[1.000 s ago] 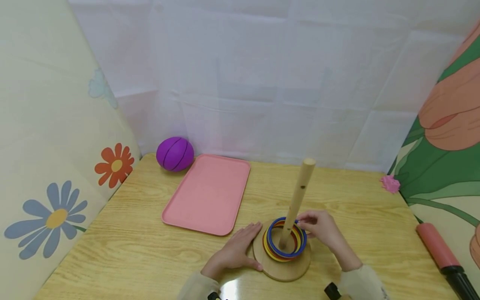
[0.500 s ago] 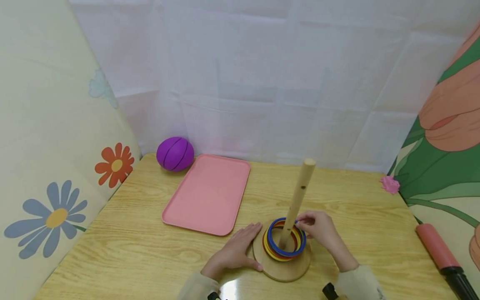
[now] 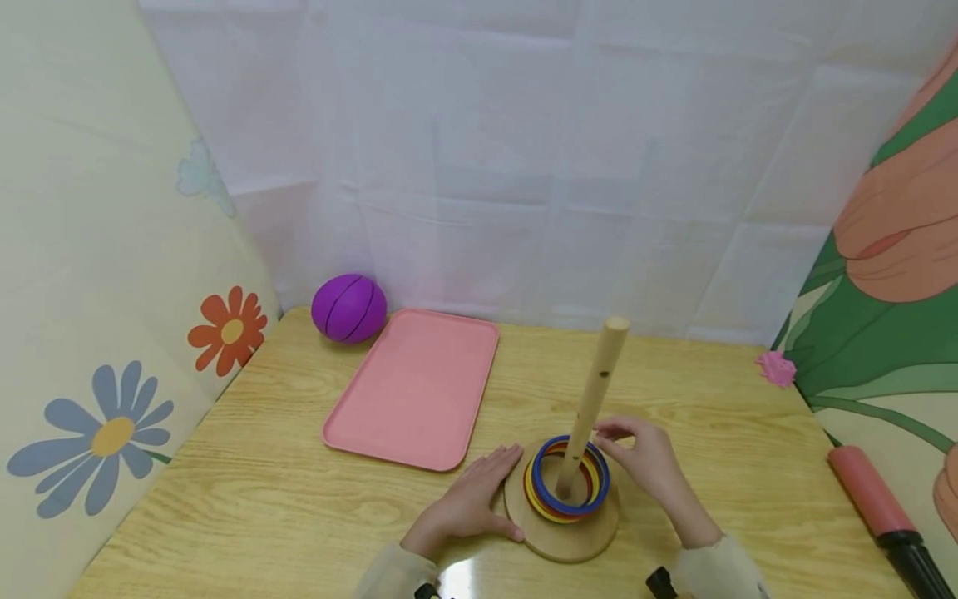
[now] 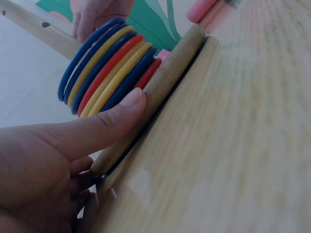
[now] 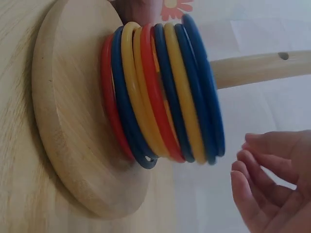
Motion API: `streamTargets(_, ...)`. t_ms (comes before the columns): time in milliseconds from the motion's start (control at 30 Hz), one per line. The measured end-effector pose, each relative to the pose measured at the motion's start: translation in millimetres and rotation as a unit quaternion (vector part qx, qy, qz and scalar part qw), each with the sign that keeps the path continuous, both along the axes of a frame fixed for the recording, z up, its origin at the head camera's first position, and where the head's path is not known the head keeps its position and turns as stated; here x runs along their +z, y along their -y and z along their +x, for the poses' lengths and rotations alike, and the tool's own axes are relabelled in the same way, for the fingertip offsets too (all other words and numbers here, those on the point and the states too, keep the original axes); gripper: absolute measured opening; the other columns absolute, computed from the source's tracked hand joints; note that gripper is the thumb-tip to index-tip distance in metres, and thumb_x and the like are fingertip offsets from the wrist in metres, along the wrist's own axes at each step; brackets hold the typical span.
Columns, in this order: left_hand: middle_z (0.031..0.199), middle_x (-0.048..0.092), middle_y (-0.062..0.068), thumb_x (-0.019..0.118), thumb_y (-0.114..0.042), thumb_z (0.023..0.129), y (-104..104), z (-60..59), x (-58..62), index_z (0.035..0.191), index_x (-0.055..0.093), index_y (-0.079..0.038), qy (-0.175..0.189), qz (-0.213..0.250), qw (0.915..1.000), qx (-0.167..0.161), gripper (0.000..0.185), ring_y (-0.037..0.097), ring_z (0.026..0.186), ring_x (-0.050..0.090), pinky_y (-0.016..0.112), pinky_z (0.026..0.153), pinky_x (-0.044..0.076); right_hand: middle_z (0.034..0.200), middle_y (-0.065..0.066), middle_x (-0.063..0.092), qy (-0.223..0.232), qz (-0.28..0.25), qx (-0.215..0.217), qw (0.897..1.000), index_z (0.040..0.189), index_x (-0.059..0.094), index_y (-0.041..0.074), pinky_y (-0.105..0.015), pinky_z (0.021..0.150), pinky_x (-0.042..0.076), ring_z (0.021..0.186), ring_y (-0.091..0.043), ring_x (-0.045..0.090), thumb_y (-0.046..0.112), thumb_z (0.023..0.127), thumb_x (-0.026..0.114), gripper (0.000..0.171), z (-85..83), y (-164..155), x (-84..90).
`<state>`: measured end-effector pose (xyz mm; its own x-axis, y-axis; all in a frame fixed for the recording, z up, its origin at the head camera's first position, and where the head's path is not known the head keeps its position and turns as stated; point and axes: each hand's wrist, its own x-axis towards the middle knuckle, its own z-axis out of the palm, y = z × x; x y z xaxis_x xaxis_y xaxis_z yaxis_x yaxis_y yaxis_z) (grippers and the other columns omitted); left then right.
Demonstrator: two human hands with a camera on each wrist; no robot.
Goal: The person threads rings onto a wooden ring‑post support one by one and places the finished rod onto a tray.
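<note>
Around an upright wooden peg [image 3: 599, 374] sits a stack of thin blue, yellow and red rings [image 5: 163, 92], with blue at the top. The peg rises from a round wooden base [image 3: 572, 545]. My left hand [image 3: 471, 499] rests against the base's left side, fingers straight and thumb spread apart. In the left wrist view, its thumb [image 4: 116, 114] lies at the base's rim and its other fingers are partly hidden. Right of the stack, my right hand [image 3: 647, 462] holds nothing. Its loosely bent fingers [image 5: 262, 143] are apart from the rings in the right wrist view.
A pink tray [image 3: 419, 391] lies left of the base, with a purple ball [image 3: 348, 308] at its far left corner. A small pink object [image 3: 777, 368] sits at the back right. A red and black cylindrical thing [image 3: 879, 507] lies along the right edge.
Earlier, my right fingers were at the edge of the top blue ring. They have since come away slightly to the right, leaving the ring on the stack. My left hand has stayed put.
</note>
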<state>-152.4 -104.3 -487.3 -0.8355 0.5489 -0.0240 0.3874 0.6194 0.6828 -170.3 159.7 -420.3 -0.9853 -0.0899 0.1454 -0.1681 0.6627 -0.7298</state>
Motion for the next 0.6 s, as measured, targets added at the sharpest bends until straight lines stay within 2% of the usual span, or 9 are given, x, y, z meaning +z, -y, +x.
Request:
streamTargets(67, 0.159, 0.028, 0.016, 0.086, -0.040, 0.066, 0.0, 0.0, 0.0, 0.152, 0.025, -0.002, 0.000, 0.001, 1.0000, 0.000, 0.112, 0.036, 0.148, 0.023, 0.057, 0.121, 0.015, 0.094, -0.010, 0.074, -0.023, -0.007, 0.009, 1.000, 0.100, 0.074, 0.005, -0.026, 0.068, 0.059, 0.090, -0.026, 0.069, 0.006, 0.084, 0.073, 0.017, 2.9, 0.9, 2.5)
streamTargets(133, 0.159, 0.028, 0.016, 0.086, -0.039, 0.066, 0.1, -0.3, -0.1, 0.152, 0.026, -0.002, 0.002, 0.003, 1.0000, 0.001, 0.112, 0.036, 0.148, 0.022, 0.057, 0.122, 0.014, 0.100, -0.012, 0.073, -0.026, -0.030, 0.030, 0.999, 0.105, 0.072, 0.005, -0.025, 0.068, 0.060, 0.096, -0.030, 0.068, 0.004, 0.084, 0.072, 0.021, 6.5, 2.0, 5.9)
streamTargets(233, 0.159, 0.027, 0.017, 0.086, -0.038, 0.066, 0.7, -1.0, 0.1, 0.152, 0.026, -0.002, 0.004, 0.003, 1.0000, -0.001, 0.112, 0.037, 0.148, 0.022, 0.057, 0.122, 0.014, 0.110, -0.017, 0.070, -0.005, -0.076, 0.079, 0.994, 0.114, 0.068, 0.003, -0.022, 0.073, 0.061, 0.102, -0.034, 0.067, 0.000, 0.084, 0.071, 0.030, 12.5, 3.8, 12.5)
streamTargets(333, 0.159, 0.027, 0.018, 0.087, -0.037, 0.065, 1.3, -1.8, 1.1, 0.152, 0.025, -0.001, 0.012, 0.010, 0.9999, -0.004, 0.112, 0.038, 0.148, 0.022, 0.056, 0.122, 0.013, 0.117, -0.021, 0.066, 0.013, -0.110, 0.128, 0.986, 0.121, 0.063, 0.001, -0.027, 0.082, 0.060, 0.108, -0.035, 0.065, 0.000, 0.085, 0.070, 0.037, 18.6, 4.3, 19.9)
streamTargets(467, 0.159, 0.026, 0.019, 0.087, -0.031, 0.067, 4.1, -2.6, 4.4, 0.153, 0.023, -0.002, 0.044, 0.046, 0.9979, -0.010, 0.111, 0.038, 0.148, 0.020, 0.056, 0.122, 0.012, 0.121, -0.018, 0.065, 0.014, -0.119, 0.164, 0.979, 0.126, 0.060, 0.002, -0.032, 0.090, 0.058, 0.112, -0.022, 0.064, 0.009, 0.086, 0.072, 0.042, 24.6, 4.4, 27.2)
streamTargets(600, 0.160, 0.023, 0.018, 0.084, -0.026, 0.072, 11.8, -4.1, 12.3, 0.155, 0.018, -0.005, 0.092, 0.098, 0.9908, -0.016, 0.108, 0.038, 0.149, 0.018, 0.056, 0.122, 0.013, 0.122, -0.019, 0.065, 0.008, -0.138, 0.169, 0.976, 0.125, 0.061, 0.002, -0.027, 0.089, 0.058, 0.107, -0.007, 0.065, 0.014, 0.088, 0.070, 0.040, 28.1, 5.5, 29.5)
